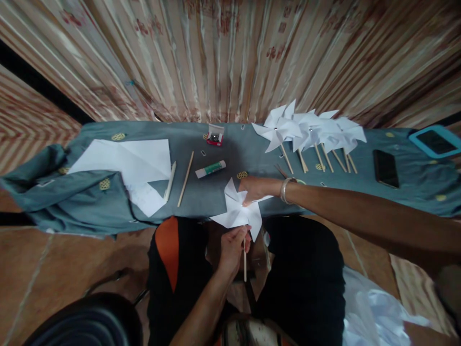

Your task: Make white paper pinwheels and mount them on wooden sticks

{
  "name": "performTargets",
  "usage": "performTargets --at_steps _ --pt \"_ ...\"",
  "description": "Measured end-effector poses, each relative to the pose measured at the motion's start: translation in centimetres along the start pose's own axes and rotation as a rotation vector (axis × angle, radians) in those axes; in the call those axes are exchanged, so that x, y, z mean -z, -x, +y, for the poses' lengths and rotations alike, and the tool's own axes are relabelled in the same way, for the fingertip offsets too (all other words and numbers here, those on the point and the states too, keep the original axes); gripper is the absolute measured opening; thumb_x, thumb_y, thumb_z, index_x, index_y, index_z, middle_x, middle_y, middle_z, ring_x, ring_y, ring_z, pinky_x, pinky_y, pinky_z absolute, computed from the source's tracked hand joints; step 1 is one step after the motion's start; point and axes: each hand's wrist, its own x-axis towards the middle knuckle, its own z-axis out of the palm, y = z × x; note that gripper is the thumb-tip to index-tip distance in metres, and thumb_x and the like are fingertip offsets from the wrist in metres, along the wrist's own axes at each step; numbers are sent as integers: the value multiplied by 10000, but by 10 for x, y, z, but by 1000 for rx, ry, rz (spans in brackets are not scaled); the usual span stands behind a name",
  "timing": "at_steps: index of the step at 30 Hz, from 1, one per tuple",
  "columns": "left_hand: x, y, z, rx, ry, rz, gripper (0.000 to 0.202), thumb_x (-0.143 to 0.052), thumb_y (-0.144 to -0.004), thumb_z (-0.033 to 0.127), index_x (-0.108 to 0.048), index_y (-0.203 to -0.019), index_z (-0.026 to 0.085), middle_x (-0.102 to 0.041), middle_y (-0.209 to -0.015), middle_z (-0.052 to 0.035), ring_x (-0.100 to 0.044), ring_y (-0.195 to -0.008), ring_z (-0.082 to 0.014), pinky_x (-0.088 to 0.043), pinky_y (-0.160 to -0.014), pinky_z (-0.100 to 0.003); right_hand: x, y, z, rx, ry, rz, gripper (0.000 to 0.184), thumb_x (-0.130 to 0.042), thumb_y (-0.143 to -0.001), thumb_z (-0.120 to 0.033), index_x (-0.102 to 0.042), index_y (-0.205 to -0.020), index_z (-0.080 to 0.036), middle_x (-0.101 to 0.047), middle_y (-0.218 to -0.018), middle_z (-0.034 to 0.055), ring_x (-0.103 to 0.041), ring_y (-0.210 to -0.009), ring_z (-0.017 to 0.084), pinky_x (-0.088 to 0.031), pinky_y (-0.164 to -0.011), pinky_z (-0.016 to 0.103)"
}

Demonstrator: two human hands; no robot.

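Note:
A white paper pinwheel [236,216] lies at the table's near edge, above my lap. Its wooden stick [245,264] points down toward me, and my left hand [234,245] is closed round it just under the paper blades. My right hand [256,188], with a bangle at the wrist, reaches in from the right. Its bent fingers are pressed together at the middle of the pinwheel, by a small shiny pin head [242,205]. The fingertips partly hide that spot. Behind the right wrist lie scissors [281,170], mostly covered by the arm.
Several finished pinwheels [311,129] lie at the back right, near a dark phone [386,168] and a blue-framed device [435,141]. A glue stick [211,169], a red box of pins [215,137], a loose stick [185,179], a pen [170,181] and white paper sheets [144,156] are toward the left.

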Motion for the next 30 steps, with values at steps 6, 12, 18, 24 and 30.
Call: performTargets --at_steps 6,12,18,24,30 --pt "10 -4 5 10 -62 -16 414 -709 -660 500 -632 -499 126 -459 -367 1 -347 -353 -62 -223 -485 -256 5 -3 -4 8 24 -32 21 -724 -687 -128 -703 -691 -127 -616 -645 3 -563 -636 139 -341 -551 223" --pt "20 -6 21 64 -117 -66 396 -709 -625 485 -616 -486 126 -448 -353 10 -334 -343 -57 -204 -460 -249 8 -3 -6 11 62 -73 54 -702 -709 -145 -724 -749 -117 -632 -674 13 -575 -664 150 -341 -552 225" --pt "20 -7 18 67 -143 -69 396 -697 -627 489 -608 -495 128 -468 -374 12 -335 -338 -56 -211 -448 -244 8 -1 -2 34 83 -97 154 -687 -718 -190 -739 -828 -96 -671 -741 33 -586 -712 163 -359 -574 227" --pt "11 -5 5 17 -136 -6 422 -675 -671 524 -624 -521 133 -472 -366 12 -374 -356 -71 -266 -460 -240 2 -4 5 30 -3 -66 165 -685 -707 -185 -736 -838 -98 -656 -718 28 -578 -693 157 -355 -555 219" --pt "2 -4 -6 -17 -121 23 461 -667 -667 574 -612 -519 141 -505 -404 8 -387 -355 -72 -266 -442 -235 1 -4 3 15 -10 -56 139 -688 -706 -172 -734 -811 -93 -648 -699 29 -569 -678 157 -340 -558 226"
